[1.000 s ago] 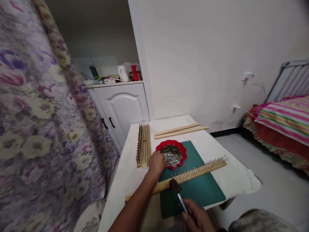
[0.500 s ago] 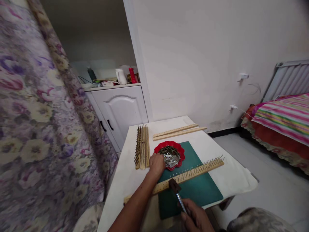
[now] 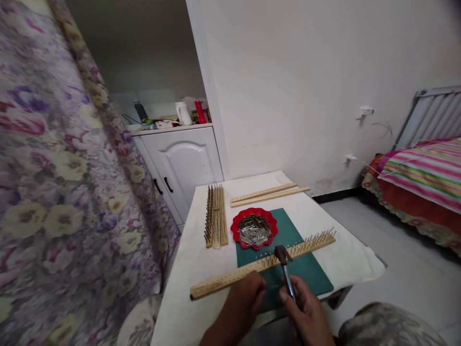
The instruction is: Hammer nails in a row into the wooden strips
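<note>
My right hand [image 3: 306,307] grips a hammer [image 3: 287,279] by its handle; the dark head is raised over the wooden strip. That strip [image 3: 226,279] lies slantwise across the green mat [image 3: 284,281], with nails standing along its right part and bare holes towards its left end. My left hand [image 3: 248,293] is closed beside the near edge of the strip, and whatever its fingers hold is hidden. Behind the strip, a red scalloped bowl [image 3: 236,229] full of loose nails [image 3: 255,230] sits partly on the mat.
Several wooden strips [image 3: 216,230], some studded with nails, lie side by side at the table's left. Two more strips [image 3: 270,196] rest near the back edge. A white cloth covers the table [image 3: 180,274]. A flowered curtain [image 3: 72,192] hangs to the left.
My left hand has moved from the nail bowl back towards me, to the near side of the strip. The hammer has shifted right and slightly up in view.
</note>
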Tool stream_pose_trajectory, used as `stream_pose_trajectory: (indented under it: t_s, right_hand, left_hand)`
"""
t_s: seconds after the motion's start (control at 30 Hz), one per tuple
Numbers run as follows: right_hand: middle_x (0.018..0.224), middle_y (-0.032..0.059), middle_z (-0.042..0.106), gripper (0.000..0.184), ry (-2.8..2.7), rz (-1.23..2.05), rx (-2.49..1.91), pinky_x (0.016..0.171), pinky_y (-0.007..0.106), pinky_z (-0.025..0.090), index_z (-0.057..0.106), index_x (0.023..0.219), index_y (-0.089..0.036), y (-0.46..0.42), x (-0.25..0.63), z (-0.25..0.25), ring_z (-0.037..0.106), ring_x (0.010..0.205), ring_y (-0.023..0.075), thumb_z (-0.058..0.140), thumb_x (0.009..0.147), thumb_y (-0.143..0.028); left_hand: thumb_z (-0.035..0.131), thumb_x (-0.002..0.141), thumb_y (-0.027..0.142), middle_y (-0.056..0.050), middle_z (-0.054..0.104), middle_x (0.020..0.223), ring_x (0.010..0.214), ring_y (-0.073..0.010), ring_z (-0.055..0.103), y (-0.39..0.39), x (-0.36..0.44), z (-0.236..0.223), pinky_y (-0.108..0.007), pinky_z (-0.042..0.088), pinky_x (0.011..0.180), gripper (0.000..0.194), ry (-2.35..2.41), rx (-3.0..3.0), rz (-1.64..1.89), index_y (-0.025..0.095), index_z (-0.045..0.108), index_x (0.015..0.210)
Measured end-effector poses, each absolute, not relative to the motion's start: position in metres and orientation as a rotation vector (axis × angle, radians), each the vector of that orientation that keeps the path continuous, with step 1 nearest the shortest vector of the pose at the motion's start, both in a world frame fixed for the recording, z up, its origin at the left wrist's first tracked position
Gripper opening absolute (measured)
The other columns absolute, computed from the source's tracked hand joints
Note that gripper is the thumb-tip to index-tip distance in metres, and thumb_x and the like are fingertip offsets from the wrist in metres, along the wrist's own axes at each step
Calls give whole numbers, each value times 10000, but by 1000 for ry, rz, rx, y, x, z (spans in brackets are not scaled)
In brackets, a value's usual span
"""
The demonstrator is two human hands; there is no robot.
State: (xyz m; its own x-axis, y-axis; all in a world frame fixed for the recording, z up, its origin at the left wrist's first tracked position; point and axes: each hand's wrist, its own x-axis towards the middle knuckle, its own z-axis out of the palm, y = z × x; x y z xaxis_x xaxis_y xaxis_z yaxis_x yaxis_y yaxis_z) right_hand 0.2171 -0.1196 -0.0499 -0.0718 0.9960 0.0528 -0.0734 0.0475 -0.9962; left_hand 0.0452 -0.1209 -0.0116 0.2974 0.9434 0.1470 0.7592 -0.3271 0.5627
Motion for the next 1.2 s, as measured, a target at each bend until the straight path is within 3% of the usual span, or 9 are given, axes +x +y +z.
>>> stream_pose_trajectory:
  t_s: [0.17,0.33,0.43,0.57,0.9,1.2]
  right_hand:
    - [658,-42,553,288,-1183,1265,-1028,548,229,421,567,926,-206,-122,216,-48,521,599,151,639,751,-425]
    - [656,-84,506,376,-1044,1478,-959,304,148,222,503,1008,-227,-124,215,-48,290,324,20,656,746,-449]
    - [660,-73,540,376,-1017,1470,-929,294,144,253,517,1004,-220,-122,217,-47,321,316,16,675,741,-436]
    - [638,-76,548,378,-1056,1488,-921,290,136,274,519,1005,-220,-120,218,-49,344,327,25,678,743,-441]
    - [633,-55,583,411,-1069,1457,-1014,300,145,255,504,1059,-209,-124,219,-44,357,304,28,602,786,-500]
    - [613,-62,549,418,-1095,1472,-1027,313,152,251,506,1032,-200,-125,219,-42,348,323,35,598,779,-520]
  left_hand:
    - [454,806,121,-18,580,785,704,-120,522,-127,54,-16,-210,344,617,104,1310,2213,743,182,533,777]
    - [595,731,222,11,559,595,551,-110,507,-125,65,-24,-212,359,546,69,1277,1550,1034,163,562,716]
    - [668,673,306,13,583,532,476,-106,509,-127,79,-41,-213,377,505,187,1135,1063,1168,153,570,716]
    - [697,626,306,13,591,503,465,-98,507,-128,90,-58,-214,390,516,205,1070,807,1310,143,582,674]
    - [545,783,306,-2,602,700,684,-149,549,-101,41,-29,-233,401,637,166,1655,1551,1300,178,619,707]
    - [456,851,267,-11,592,775,747,-146,565,-88,46,-39,-240,405,692,185,1768,1893,1117,193,602,763]
